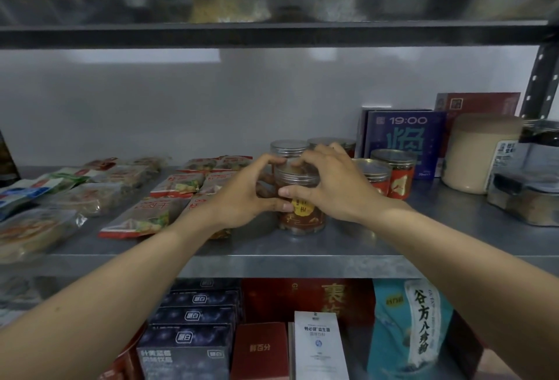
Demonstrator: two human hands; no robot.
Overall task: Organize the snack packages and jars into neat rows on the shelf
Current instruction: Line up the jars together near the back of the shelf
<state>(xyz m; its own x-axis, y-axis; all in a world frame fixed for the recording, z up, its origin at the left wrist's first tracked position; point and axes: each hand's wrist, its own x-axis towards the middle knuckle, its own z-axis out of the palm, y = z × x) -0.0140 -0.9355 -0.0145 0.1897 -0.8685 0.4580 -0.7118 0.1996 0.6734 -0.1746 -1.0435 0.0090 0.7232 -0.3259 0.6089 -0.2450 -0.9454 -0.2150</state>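
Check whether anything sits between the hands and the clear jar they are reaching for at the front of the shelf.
Nothing does. The left hand and right hand are already wrapped around the clear jar, one on each side. It stands upright on the shelf, with more jars right behind it.

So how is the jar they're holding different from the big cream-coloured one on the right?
The held jar is clear, showing brown contents and a yellow label; the cream jar is opaque. The held jar is smaller and sits near the shelf's front, gripped by the left hand and right hand; the cream jar stands untouched further back. Both stand upright, lids on.
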